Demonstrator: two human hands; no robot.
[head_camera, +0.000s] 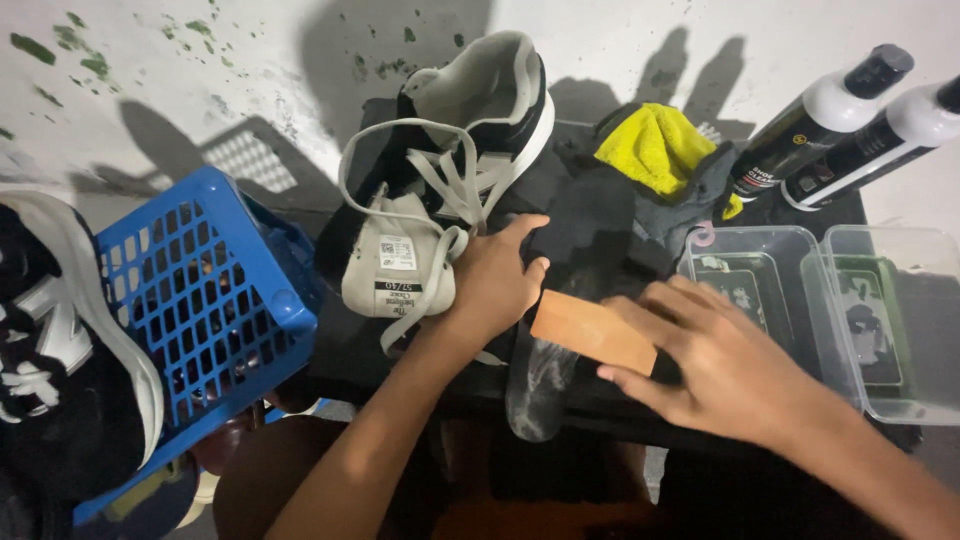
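We see a matt orange block (594, 331) that looks spongy under the right hand (725, 365), on a dark insole (560, 300) with a worn, dusty finish. The shoe (450, 180), upper centre, shows dark cloth and smooth pale lining — flat woven laces. The basket (215, 290) is glossy blue plastic; the tubs (860, 300) at the right edge are clear plastic; the cloth (655, 145) is fluffy yellow.

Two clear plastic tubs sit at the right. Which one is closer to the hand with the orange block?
The left clear tub, right beside the right hand pressing the orange block. The other clear tub lies farther right, at the frame's edge.
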